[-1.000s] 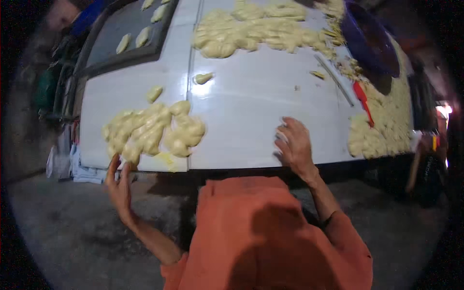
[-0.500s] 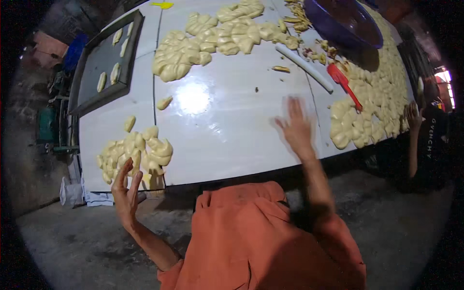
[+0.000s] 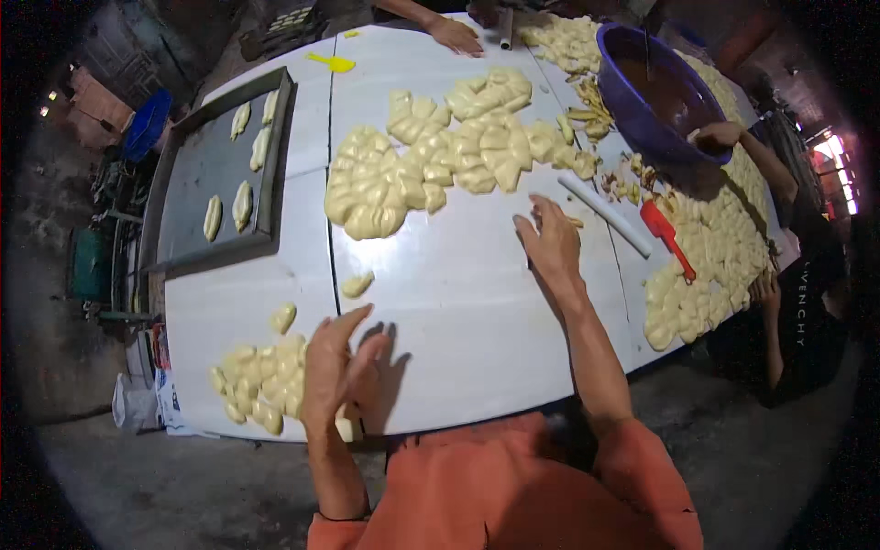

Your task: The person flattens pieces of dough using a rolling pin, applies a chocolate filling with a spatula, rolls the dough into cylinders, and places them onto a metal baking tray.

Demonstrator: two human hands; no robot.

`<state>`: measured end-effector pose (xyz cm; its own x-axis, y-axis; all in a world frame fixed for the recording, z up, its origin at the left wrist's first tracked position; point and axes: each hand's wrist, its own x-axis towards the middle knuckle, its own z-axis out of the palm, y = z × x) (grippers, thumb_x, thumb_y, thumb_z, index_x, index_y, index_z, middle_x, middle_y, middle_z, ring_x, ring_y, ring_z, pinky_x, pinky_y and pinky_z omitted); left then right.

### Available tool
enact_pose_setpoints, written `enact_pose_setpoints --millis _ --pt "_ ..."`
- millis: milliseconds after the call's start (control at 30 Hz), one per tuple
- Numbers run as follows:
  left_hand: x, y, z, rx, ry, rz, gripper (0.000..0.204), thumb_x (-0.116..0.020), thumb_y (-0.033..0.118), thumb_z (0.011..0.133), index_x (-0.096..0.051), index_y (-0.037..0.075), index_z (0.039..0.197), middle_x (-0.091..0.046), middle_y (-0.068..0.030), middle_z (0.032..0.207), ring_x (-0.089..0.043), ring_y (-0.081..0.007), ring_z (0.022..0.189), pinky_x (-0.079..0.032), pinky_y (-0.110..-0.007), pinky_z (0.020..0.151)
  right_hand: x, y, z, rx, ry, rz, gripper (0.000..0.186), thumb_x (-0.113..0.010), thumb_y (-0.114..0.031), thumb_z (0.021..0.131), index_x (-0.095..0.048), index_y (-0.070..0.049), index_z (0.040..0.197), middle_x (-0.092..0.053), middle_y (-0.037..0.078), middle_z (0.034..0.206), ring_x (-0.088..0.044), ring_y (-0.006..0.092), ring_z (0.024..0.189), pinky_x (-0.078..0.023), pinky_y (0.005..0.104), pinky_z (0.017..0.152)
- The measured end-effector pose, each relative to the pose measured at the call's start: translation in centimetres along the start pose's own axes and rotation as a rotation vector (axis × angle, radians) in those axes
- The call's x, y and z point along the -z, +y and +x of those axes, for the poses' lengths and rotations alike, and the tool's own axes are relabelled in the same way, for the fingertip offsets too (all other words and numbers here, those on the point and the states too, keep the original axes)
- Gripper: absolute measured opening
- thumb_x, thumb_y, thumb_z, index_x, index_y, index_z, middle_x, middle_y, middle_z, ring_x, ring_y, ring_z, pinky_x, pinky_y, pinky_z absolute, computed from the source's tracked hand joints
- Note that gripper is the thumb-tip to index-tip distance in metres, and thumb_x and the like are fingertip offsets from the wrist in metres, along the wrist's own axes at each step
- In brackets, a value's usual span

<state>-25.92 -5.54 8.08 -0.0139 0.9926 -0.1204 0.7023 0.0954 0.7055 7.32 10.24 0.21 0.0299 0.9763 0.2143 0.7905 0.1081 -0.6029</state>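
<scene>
My left hand [image 3: 335, 367] hovers with fingers apart at the near edge of the white table [image 3: 458, 312], just right of a small heap of pale dough pieces [image 3: 261, 380]. A small pale piece [image 3: 346, 427] lies at the table edge under my wrist. My right hand [image 3: 550, 243] rests flat on the table with spread fingers and holds nothing. It lies just below a large heap of shaped dough [image 3: 440, 156] and left of a white rod [image 3: 605, 215]. Two loose dough pieces [image 3: 356, 285] lie between the heaps.
A dark baking tray [image 3: 197, 211] with several dough pieces sits at the far left. A purple bowl [image 3: 660, 92], a red scraper [image 3: 665, 234] and more dough [image 3: 706, 266] lie on the right. Other people's hands [image 3: 454, 37] [image 3: 720, 137] work at the far and right sides.
My left hand has come up from below the table edge to beside the small heap. My right hand has reached farther across the table toward the large heap.
</scene>
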Motion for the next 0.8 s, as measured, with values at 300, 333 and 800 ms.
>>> enact_pose_setpoints --millis 300,333,800 --pt "-1.4 0.2 8.6 -0.240 -0.210 0.083 0.048 -0.074 0.034 0.094 -0.066 0.008 0.134 -0.071 -0.0153 0.128 -0.066 -0.0376 0.119 -0.043 -0.054 0.114 -3.8 2.6 8.9 0.114 0.028 -0.124 0.034 -0.069 -0.019 0.091 -0.068 0.000 0.119 -0.071 0.022 0.102 -0.069 0.0390 0.100 -0.054 0.0475 0.087" --pt "-1.6 -0.1 9.2 -0.251 -0.217 0.100 0.046 -0.073 0.031 0.095 -0.066 0.008 0.134 -0.071 -0.0156 0.128 -0.065 -0.0372 0.121 -0.043 -0.055 0.113 -2.8 1.8 8.4 -0.053 -0.042 0.020 0.031 -0.070 -0.019 0.089 -0.069 0.001 0.113 -0.072 0.021 0.097 -0.070 0.0342 0.092 -0.054 0.0446 0.083" --pt "-8.9 7.3 18.1 -0.377 -0.234 0.058 0.043 -0.075 0.028 0.094 -0.069 0.006 0.130 -0.073 -0.0181 0.122 -0.070 -0.0367 0.108 -0.053 -0.045 0.095 -3.2 4.3 7.5 0.002 -0.023 -0.082 0.040 -0.075 -0.033 0.086 -0.068 -0.001 0.109 -0.071 0.023 0.092 -0.071 0.0443 0.091 -0.054 0.0508 0.081"
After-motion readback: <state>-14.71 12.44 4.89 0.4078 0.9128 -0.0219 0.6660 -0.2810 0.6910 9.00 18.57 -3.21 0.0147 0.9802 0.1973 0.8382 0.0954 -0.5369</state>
